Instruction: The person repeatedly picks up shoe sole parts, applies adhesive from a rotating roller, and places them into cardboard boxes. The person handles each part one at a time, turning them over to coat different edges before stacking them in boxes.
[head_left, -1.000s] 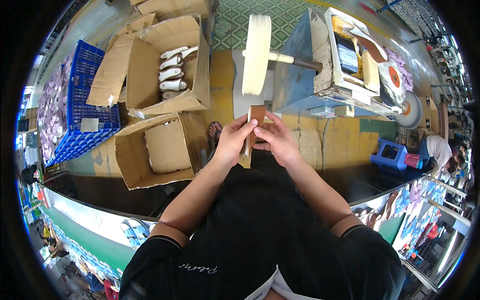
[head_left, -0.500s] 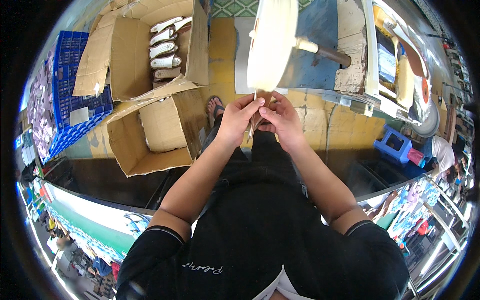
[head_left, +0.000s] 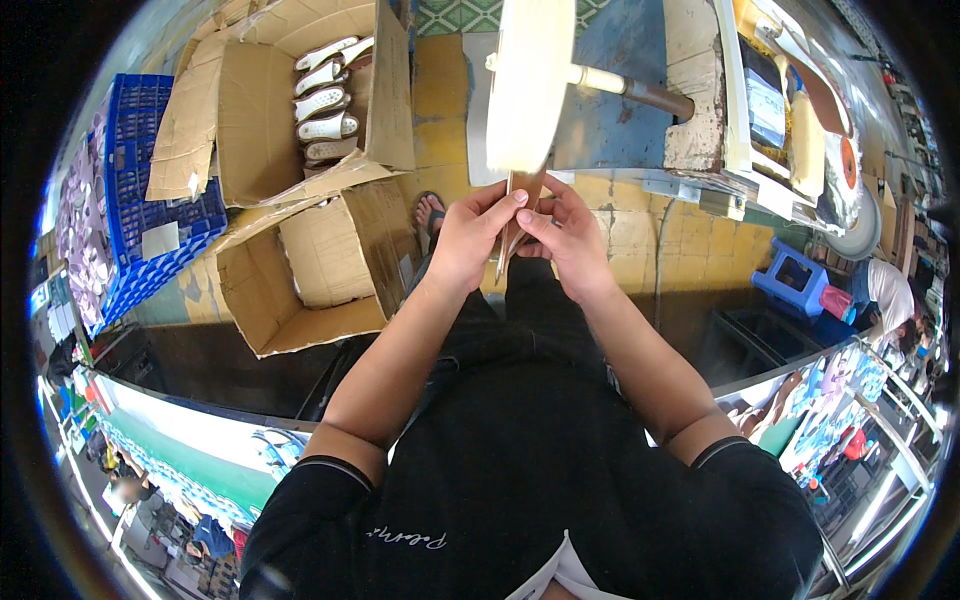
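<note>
brown flat piece (head_left: 528, 182), cream wheel (head_left: 530, 90), blue crate (head_left: 138, 110), yellow floor (head_left: 632, 235), green tiles (head_left: 462, 14) with pale diamonds

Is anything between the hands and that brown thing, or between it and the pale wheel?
Nothing visible: the left hand and right hand hold the brown piece directly. Nothing shows between it and the pale wheel; I can't tell whether they touch.

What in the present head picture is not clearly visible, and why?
In the head view:
Brown sole-like piece: partly hidden by left hand and right hand.
Its contact with the pale wheel: unclear where they overlap.
Wheel's top: cut off by upper edge.
Purple pieces, far left: too small to identify.
</note>
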